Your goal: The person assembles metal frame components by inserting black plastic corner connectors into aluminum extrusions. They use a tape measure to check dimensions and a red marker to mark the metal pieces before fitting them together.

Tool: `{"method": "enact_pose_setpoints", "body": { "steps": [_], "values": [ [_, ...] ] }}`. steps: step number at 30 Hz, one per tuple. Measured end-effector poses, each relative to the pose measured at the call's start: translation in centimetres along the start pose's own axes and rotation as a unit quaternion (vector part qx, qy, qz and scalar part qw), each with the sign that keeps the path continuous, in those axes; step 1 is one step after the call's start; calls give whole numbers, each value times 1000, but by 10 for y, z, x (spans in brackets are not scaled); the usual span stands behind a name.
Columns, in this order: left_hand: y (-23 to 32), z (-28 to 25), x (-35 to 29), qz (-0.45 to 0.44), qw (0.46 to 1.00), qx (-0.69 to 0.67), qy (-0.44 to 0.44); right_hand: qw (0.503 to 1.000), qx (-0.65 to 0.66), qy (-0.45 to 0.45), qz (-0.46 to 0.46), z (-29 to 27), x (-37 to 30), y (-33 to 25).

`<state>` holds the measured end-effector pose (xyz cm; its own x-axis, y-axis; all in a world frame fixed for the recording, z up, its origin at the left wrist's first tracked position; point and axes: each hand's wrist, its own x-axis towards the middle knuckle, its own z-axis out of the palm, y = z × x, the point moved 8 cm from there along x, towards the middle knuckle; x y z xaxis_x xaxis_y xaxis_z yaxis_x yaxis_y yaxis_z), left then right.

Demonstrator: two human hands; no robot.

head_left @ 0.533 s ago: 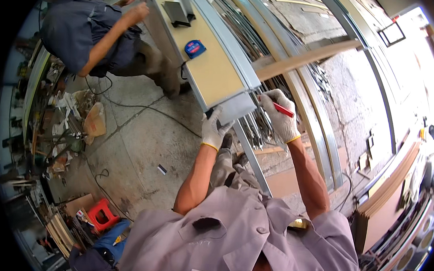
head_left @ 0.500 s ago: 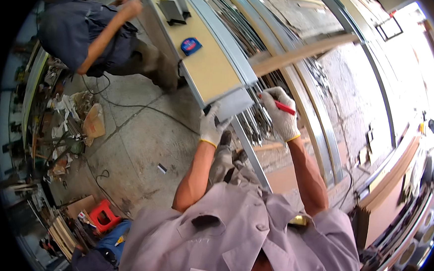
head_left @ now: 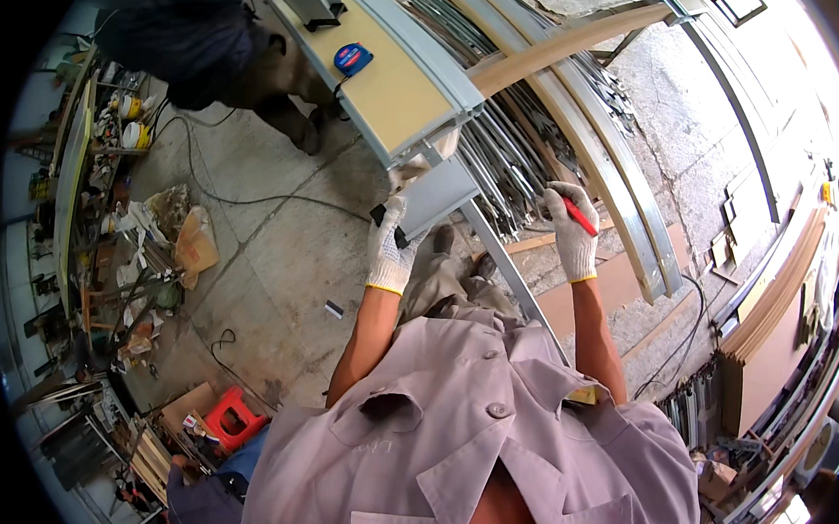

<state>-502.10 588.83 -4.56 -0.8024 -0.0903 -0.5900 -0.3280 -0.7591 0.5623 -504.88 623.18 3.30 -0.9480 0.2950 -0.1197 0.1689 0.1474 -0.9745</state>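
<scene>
My left hand [head_left: 391, 251], in a white knit glove, is closed on a short grey metal profile piece [head_left: 440, 194] with dark ends. The piece sits just off the near end of the long workbench [head_left: 419, 118]. To its right, my right hand [head_left: 572, 235], also gloved, is closed around a slim red pen or marker [head_left: 581, 217], held apart from the piece. A blue tape measure [head_left: 352, 60] and another short grey profile piece [head_left: 312, 4] lie on the yellowish bench top.
A co-worker [head_left: 189, 32] stands left of the bench. Long metal profiles [head_left: 512, 162] lie to the right, crossed by a wooden beam [head_left: 572, 46]. A black cable [head_left: 279, 199] trails over the floor. A red plastic stool [head_left: 235, 418] and stacked boards [head_left: 772, 312] stand at the sides.
The grey piece has come away from the bench end toward me in my left hand. My right hand with the red pen has moved right, away from it. The view has shifted.
</scene>
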Motion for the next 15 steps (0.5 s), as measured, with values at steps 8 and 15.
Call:
{"method": "enact_pose_setpoints", "body": {
  "steps": [8, 15],
  "values": [
    [104, -26, -27, 173, 980, 92, -34, 966, -208, -142, 51, 74, 6, -47],
    [179, -99, 19, 165, 986, 26, 27, 923, -339, -180, 26, 181, 66, -107]
  ]
}}
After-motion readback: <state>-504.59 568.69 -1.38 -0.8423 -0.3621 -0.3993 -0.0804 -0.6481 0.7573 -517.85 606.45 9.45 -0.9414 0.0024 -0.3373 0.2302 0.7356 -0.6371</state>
